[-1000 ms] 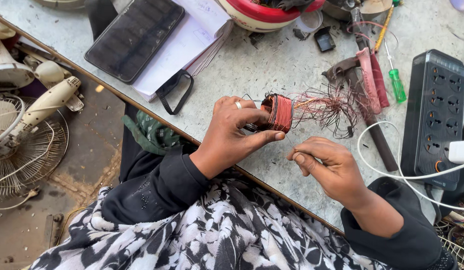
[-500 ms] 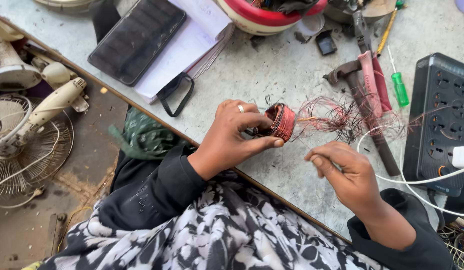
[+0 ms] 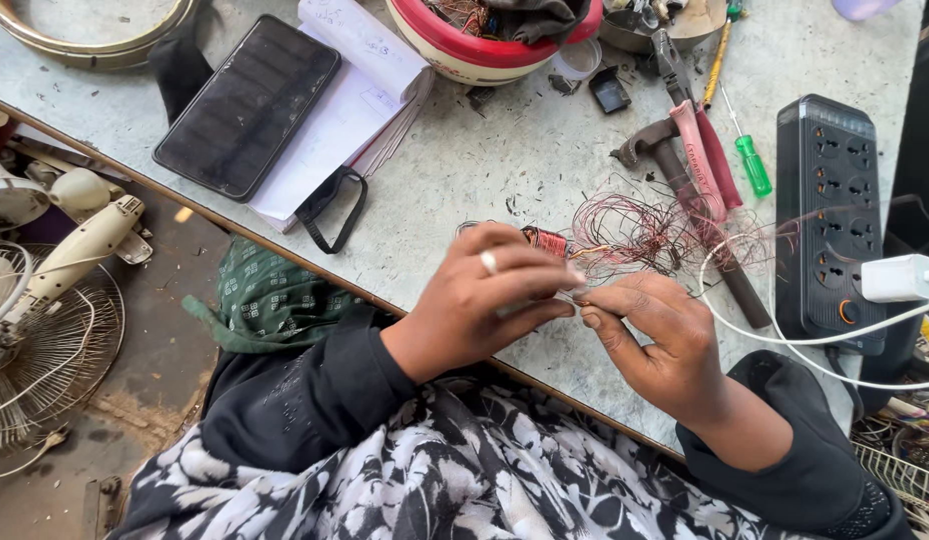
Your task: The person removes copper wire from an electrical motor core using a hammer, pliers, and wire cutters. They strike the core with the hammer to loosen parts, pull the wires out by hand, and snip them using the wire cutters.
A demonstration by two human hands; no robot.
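1. Hands meet over the near part of the table in the head view. The left hand has a ring on one finger, and its fingers are closed narrow around the coil, a small red-brown winding that shows only a little behind the knuckles.
2. The right hand is just beside the left one. Its fingertips are pinched together and touch the left fingertips; something thin is between them, but it is too small to tell what.
3. A tangle of thin reddish wire spreads from the coil toward the right, lying on the table.
4. A hammer lies tilted beside the wire, and pliers with pink-red handles lie across it.
5. A green screwdriver lies near the pliers.
6. A black power strip is at the right, with a white charger plugged in. A white cable curves from it near the right hand.
7. At the far left of the table a phone lies on a notebook. A red bowl stands at the far edge.
8. A fan is on the floor at the left.
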